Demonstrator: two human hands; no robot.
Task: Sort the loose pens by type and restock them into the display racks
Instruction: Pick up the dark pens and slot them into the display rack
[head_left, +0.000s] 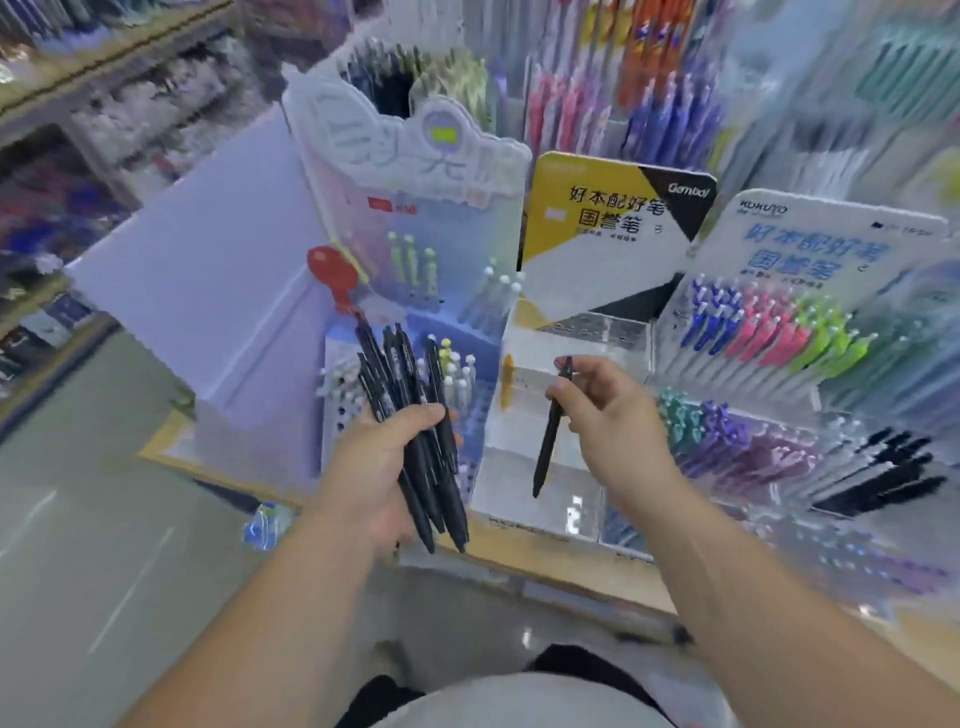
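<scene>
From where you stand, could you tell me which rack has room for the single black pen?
The clear middle rack below the yellow sign looks mostly empty. The left rack and right rack are crowded. The left hand grips a bundle; the right hand holds the single pen.

2 hands: left hand (387, 470) w/ bundle of black pens (415, 431), approx 8, exact no. unclear; right hand (613, 415) w/ 1 black pen (551, 427). 3 racks: white rack (410, 208) at 11 o'clock, yellow rack (597, 228) at 12, blue-print rack (810, 244) at 2.

Bright, even light; heavy blur w/ edge warp.
</scene>
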